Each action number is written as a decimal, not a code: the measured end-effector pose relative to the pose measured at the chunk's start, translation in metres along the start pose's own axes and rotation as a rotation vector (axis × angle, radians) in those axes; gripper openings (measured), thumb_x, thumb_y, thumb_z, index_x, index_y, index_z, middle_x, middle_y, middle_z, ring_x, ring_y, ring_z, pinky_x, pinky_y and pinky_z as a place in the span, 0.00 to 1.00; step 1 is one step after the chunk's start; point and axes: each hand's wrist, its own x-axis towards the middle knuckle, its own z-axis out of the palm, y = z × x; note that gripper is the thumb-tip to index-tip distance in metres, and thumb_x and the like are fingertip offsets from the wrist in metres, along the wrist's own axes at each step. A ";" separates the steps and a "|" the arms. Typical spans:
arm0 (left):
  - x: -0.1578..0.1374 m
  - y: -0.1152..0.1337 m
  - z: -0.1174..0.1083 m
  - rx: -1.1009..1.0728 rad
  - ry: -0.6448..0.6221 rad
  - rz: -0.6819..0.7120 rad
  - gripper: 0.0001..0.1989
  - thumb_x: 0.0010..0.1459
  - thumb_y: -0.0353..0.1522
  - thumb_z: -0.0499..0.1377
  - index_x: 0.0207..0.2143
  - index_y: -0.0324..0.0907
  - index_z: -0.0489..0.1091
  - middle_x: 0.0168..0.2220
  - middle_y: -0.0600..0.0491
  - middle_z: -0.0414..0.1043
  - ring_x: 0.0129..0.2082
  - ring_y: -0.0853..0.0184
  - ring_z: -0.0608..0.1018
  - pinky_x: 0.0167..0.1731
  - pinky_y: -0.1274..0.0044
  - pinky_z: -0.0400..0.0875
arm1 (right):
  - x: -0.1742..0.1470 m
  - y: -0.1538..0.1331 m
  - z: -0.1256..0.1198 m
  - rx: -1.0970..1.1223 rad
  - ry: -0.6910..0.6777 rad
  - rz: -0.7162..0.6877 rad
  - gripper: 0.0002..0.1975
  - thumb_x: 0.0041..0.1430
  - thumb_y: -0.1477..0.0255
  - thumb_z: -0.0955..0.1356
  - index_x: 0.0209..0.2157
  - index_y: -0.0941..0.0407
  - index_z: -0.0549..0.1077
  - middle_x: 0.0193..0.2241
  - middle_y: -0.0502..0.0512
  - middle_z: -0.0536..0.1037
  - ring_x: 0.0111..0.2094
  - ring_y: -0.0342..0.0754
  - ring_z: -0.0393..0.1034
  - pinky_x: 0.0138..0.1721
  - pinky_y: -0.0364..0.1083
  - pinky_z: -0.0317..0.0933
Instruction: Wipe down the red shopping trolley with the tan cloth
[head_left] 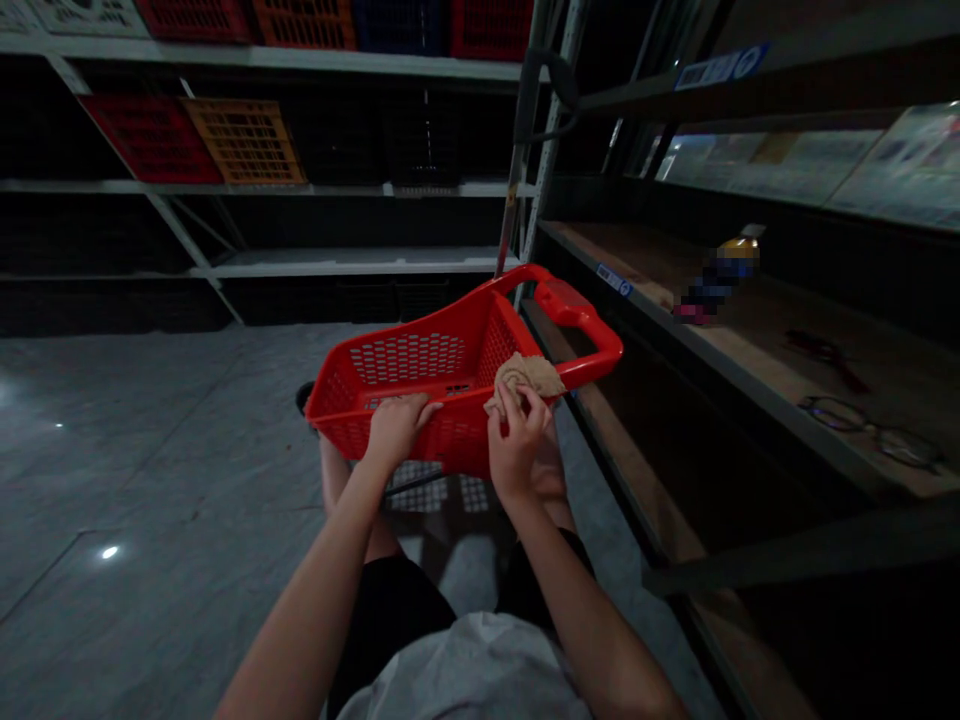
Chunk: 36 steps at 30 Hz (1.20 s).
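Observation:
A red plastic shopping cart (463,432) with perforated walls stands between my knees, its looped handle toward the right. My left hand (397,430) grips the near rim around the middle, fingers hooked over the edge into the basket. Crumpled against the same rim, close to the handle, is a tan cloth (538,374). My right hand (517,432) pinches this cloth and presses it on the rim. No goods show inside the basket. A dark wheel (304,398) peeks out past its left end.
Shelves on the right hold a bottle (716,280), eyeglasses (870,430) and a dark red tool-like item (825,352). Behind the cart, a long-handled tool (517,150) leans on the rack. Yellow (247,142) and red crates (154,140) fill parts of the back shelves.

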 end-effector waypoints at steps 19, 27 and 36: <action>0.093 0.005 0.022 -0.031 -0.073 0.025 0.20 0.74 0.41 0.44 0.43 0.41 0.72 0.42 0.48 0.80 0.43 0.63 0.79 0.44 0.75 0.62 | 0.114 0.106 0.028 0.013 -0.496 -0.408 0.17 0.69 0.74 0.62 0.50 0.48 0.80 0.51 0.56 0.78 0.54 0.52 0.72 0.60 0.53 0.67; 0.123 0.001 0.031 -0.096 -0.040 0.127 0.19 0.74 0.36 0.44 0.56 0.39 0.68 0.52 0.43 0.78 0.52 0.62 0.78 0.54 0.69 0.66 | 0.119 0.121 0.068 0.057 -0.435 -0.329 0.17 0.67 0.76 0.62 0.51 0.50 0.78 0.50 0.60 0.75 0.54 0.52 0.70 0.59 0.55 0.67; 0.123 -0.073 0.026 -0.136 -0.077 0.027 0.20 0.72 0.40 0.47 0.48 0.46 0.78 0.49 0.50 0.81 0.48 0.62 0.81 0.49 0.74 0.73 | 0.166 0.149 0.075 0.008 -0.081 -0.151 0.12 0.63 0.75 0.65 0.46 0.53 0.77 0.48 0.61 0.73 0.53 0.55 0.69 0.59 0.57 0.65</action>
